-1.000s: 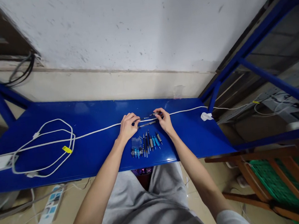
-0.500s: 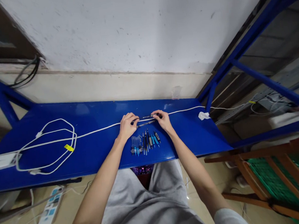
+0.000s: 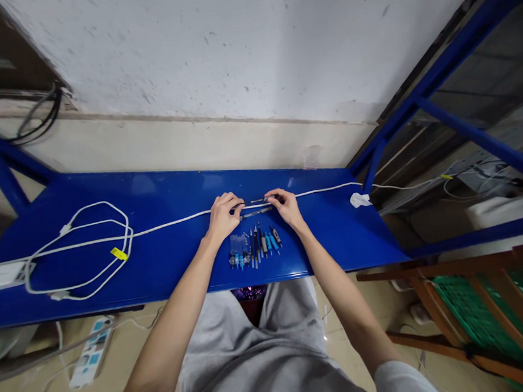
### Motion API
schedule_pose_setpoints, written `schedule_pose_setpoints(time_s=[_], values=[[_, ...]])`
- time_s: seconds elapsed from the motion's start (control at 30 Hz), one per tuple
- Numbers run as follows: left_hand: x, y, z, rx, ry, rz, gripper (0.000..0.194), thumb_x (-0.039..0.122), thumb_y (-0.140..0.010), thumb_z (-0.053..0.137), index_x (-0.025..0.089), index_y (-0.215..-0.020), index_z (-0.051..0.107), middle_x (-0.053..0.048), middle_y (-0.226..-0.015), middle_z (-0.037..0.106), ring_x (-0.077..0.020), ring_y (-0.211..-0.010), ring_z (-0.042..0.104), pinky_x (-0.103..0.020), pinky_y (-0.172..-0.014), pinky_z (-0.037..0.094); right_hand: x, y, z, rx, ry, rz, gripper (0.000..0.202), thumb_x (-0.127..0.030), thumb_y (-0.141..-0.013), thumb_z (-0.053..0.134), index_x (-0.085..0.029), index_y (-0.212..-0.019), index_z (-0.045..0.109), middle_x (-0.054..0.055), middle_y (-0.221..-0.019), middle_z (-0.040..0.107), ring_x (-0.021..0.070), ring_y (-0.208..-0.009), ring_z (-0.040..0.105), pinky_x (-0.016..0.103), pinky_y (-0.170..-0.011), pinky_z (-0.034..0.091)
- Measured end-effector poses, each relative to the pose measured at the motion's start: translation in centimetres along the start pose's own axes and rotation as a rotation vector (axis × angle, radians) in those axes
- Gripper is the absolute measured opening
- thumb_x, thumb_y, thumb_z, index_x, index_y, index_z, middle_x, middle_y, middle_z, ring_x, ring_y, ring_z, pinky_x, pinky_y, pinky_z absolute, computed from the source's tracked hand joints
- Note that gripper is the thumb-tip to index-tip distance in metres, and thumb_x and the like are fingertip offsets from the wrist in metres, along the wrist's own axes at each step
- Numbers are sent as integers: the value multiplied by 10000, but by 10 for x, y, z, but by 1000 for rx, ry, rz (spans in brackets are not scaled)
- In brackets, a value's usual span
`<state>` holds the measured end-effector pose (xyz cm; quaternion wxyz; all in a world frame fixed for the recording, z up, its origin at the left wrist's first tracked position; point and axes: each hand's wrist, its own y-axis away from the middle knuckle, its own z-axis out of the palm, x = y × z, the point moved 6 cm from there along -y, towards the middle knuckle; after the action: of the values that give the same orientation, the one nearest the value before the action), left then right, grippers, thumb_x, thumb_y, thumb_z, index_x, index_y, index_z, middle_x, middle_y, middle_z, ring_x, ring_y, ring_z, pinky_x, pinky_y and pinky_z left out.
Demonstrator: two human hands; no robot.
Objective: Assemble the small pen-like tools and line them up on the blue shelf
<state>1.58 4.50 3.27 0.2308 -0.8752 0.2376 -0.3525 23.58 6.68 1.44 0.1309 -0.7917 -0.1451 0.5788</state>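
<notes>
Evidently both hands, left hand [image 3: 223, 214] and right hand [image 3: 287, 207], pinch opposite ends of a thin pen part [image 3: 257, 204]; assembly seems underway; pressing the ends together calls for straight alignment, more pen parts [image 3: 254, 246] just below the grip

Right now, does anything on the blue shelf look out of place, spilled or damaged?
Nothing looks spilled or broken. The pen parts lie in a neat row near the front edge. The white cable loops loosely at the left and runs behind both hands, left hand and right hand, which pinch a thin pen piece.
</notes>
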Motion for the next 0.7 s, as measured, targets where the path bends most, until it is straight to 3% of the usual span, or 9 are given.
schedule_pose_setpoints(time_s=[0.27,0.53,0.7], values=[[1,1,1,-1,-11,22,148,222,-981,600,194,-934,738,-48,-915,706,-220,-896,623,-391,-825,427,-2,1,2,-10,19,-7,181,-350,-917,680,-214,-963,789,47,-948,771,197,-809,632,329,-785,476],[5,1,2,-37,-24,82,211,290,-1036,551,194,-1000,735,-60,-961,704,-225,-926,615,-400,-849,432,-21,5,5,-10,85,-101,130,-346,-920,724,-250,-942,809,54,-965,782,234,-922,644,367,-844,493],[12,1,7,-59,18,147,249,324,-1058,514,197,-1066,728,-67,-983,711,-226,-914,611,-401,-846,460,-29,9,17,-85,119,-177,111,-329,-933,727,-251,-950,805,50,-934,784,230,-896,653,365,-859,492]])
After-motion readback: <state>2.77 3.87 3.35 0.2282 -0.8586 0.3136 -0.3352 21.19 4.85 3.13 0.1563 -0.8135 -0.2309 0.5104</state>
